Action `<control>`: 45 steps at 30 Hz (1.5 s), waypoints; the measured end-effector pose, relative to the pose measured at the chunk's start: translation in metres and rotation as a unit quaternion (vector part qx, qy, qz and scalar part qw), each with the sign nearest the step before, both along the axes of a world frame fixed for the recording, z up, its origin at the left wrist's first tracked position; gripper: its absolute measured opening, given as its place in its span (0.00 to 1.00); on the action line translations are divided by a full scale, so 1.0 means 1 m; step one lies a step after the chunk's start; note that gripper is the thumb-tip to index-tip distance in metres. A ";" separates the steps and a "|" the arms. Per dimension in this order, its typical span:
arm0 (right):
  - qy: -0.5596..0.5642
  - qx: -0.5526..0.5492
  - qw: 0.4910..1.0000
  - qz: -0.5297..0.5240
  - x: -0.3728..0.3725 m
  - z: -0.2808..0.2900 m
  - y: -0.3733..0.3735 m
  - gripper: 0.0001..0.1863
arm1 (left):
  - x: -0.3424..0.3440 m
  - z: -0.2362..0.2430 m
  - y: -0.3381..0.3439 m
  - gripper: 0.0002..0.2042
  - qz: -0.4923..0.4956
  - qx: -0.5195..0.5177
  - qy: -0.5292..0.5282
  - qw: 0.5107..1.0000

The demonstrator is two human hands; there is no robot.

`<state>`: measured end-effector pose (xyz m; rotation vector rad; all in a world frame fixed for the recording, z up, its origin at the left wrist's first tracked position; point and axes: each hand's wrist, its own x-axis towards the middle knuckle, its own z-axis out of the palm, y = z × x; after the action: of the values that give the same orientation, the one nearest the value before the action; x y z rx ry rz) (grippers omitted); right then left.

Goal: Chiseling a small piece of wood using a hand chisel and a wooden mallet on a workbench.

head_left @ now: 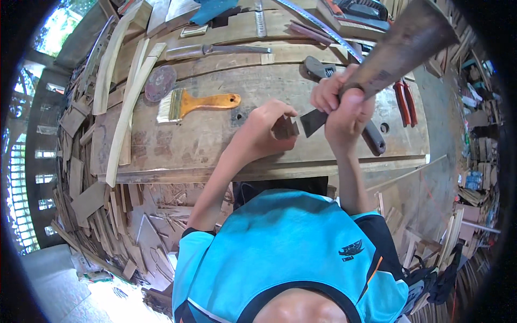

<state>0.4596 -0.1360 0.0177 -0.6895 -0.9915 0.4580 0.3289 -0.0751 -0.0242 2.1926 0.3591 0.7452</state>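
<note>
Right hand [347, 110]: mine, clenched round the chisel [399, 49] where its wooden handle narrows.
Chisel axis: aslant through my right grip; the flared butt rises beyond it to the right, the blade [314, 123] leads out to the left, slightly toward me.
Left hand [263, 126]: mine, curled about the block [285, 130], the nearer hand to it.
Block: inside my left grip, left of my right grip; its bare end faces right, toward the blade. Long axis: mostly hidden by my hand, cannot tell.
Blade to block: just beside, a narrow gap showing; difference in height, cannot tell.
Wrench [375, 141]: on the bench [186, 145], passing beneath my right grip.
Pliers [406, 103]: right of my right grip.
Brush [211, 102]: left of my left grip, farther from me.
</note>
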 end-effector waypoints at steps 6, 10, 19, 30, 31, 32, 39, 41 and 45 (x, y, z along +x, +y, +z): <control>-0.022 0.004 1.000 0.010 -0.009 -0.010 0.004 0.20 | -0.006 -0.003 -0.001 0.17 0.026 -0.044 0.009 0.999; -0.027 -0.002 1.000 0.008 -0.012 -0.010 0.004 0.20 | -0.005 -0.006 -0.001 0.18 0.030 -0.022 -0.006 0.999; -0.033 -0.001 0.999 -0.012 -0.017 -0.007 0.003 0.22 | -0.006 -0.011 0.001 0.19 0.019 -0.021 -0.006 1.000; -0.073 -0.016 0.996 -0.044 -0.020 -0.008 0.004 0.21 | -0.006 -0.010 0.001 0.19 0.012 -0.031 -0.004 0.999; -0.076 -0.011 0.996 -0.038 -0.020 -0.008 0.004 0.21 | -0.006 -0.011 0.001 0.19 0.014 -0.031 -0.007 0.999; -0.080 -0.015 0.995 -0.050 -0.021 -0.008 0.003 0.21 | -0.006 -0.011 0.001 0.19 0.016 -0.033 -0.005 0.999; -0.083 -0.014 0.995 -0.047 -0.020 -0.006 0.005 0.20 | -0.007 -0.012 0.002 0.20 0.001 -0.055 -0.006 0.998; -0.085 -0.015 0.995 -0.045 -0.020 -0.006 0.006 0.20 | -0.007 -0.013 0.002 0.20 0.007 -0.048 -0.008 0.999; -0.083 -0.021 0.995 -0.047 -0.023 -0.008 0.005 0.20 | -0.006 -0.014 0.002 0.20 0.014 -0.055 -0.003 0.998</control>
<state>0.4371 -0.1307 0.0095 -0.8191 -1.1019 0.3438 0.3230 -0.0731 -0.0380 2.0852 0.4188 0.7290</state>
